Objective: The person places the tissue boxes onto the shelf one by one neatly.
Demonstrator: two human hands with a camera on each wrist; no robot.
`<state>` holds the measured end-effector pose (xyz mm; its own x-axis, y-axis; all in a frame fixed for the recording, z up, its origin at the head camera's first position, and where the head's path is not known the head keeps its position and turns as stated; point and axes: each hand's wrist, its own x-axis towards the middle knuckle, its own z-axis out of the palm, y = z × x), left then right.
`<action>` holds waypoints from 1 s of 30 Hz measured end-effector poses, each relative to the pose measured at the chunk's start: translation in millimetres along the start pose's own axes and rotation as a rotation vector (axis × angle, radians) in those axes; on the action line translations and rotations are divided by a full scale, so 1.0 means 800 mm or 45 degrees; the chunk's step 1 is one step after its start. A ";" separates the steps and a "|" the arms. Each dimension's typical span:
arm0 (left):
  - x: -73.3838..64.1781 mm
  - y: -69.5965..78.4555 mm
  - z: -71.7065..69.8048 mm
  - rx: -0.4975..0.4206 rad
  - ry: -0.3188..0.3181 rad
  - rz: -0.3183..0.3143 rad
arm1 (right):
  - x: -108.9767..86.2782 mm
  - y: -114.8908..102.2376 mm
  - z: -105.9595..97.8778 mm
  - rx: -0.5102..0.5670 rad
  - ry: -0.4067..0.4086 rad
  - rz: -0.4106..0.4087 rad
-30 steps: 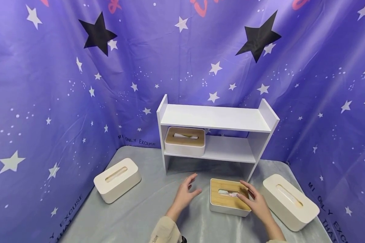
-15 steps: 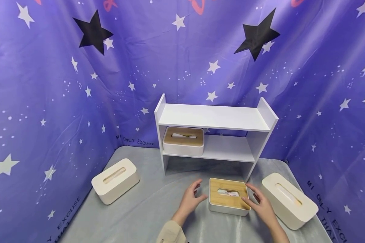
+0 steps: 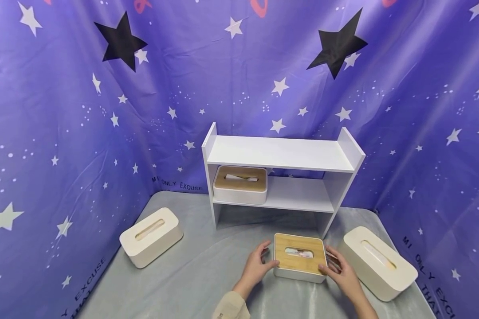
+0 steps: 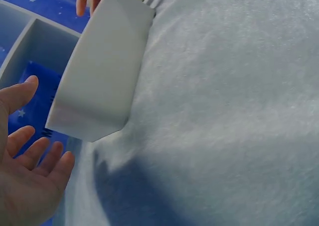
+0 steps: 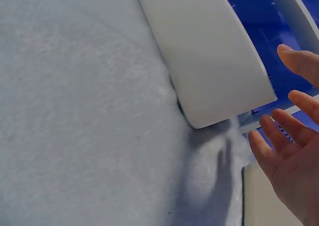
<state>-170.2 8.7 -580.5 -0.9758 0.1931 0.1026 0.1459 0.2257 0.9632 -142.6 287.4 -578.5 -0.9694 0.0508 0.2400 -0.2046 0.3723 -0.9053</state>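
A tissue box (image 3: 299, 257) with a wood-look lid and white sides stands on the grey cloth, a printed pack showing in its slot. My left hand (image 3: 257, 266) is at its left end, and my right hand (image 3: 342, 272) at its right end. In the left wrist view, the fingers of the left hand (image 4: 35, 171) are spread just short of the white box side (image 4: 104, 66). A small gap likewise separates the right hand (image 5: 294, 146) from the box (image 5: 209, 56) in the right wrist view. Both hands hold nothing.
Behind the box stands a white two-tier shelf (image 3: 279, 153); a second wood-lidded tissue box (image 3: 241, 185) sits at the left of its middle board. All-white tissue boxes stand at left (image 3: 151, 237) and right (image 3: 380, 263), the latter close to my right hand. Purple star curtains surround the table.
My left hand has moved right, up to the box's left end. My right hand has drawn back from over the lid to the right end. The box stays put.
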 end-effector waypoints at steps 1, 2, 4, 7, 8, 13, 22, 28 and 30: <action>0.000 -0.001 0.002 -0.007 -0.004 -0.007 | -0.001 0.002 0.001 0.026 -0.004 0.013; 0.000 -0.002 0.003 -0.018 -0.005 -0.018 | -0.002 0.003 0.001 0.033 -0.009 0.023; 0.000 -0.004 0.006 -0.043 -0.008 -0.039 | -0.003 0.003 0.003 0.016 -0.018 0.059; 0.001 -0.005 0.011 -0.098 0.001 -0.056 | -0.002 0.003 0.005 -0.019 -0.027 0.090; 0.001 -0.005 0.012 -0.113 0.004 -0.057 | -0.002 0.003 0.005 -0.029 -0.022 0.089; 0.001 -0.011 0.019 -0.133 0.003 -0.068 | -0.005 0.010 0.007 0.033 0.015 -0.046; -0.004 -0.021 0.020 -0.097 -0.029 -0.025 | -0.011 0.022 0.010 0.144 0.005 -0.183; -0.004 -0.021 0.020 -0.098 -0.042 0.010 | -0.013 0.025 0.009 0.170 -0.009 -0.172; -0.004 -0.022 0.020 -0.093 -0.039 0.013 | -0.013 0.026 0.009 0.185 -0.017 -0.161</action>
<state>-167.2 19.2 -601.7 -0.9686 0.2249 0.1061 0.1427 0.1532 0.9778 -137.5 288.1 -602.1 -0.9362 -0.0003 0.3515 -0.3415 0.2372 -0.9095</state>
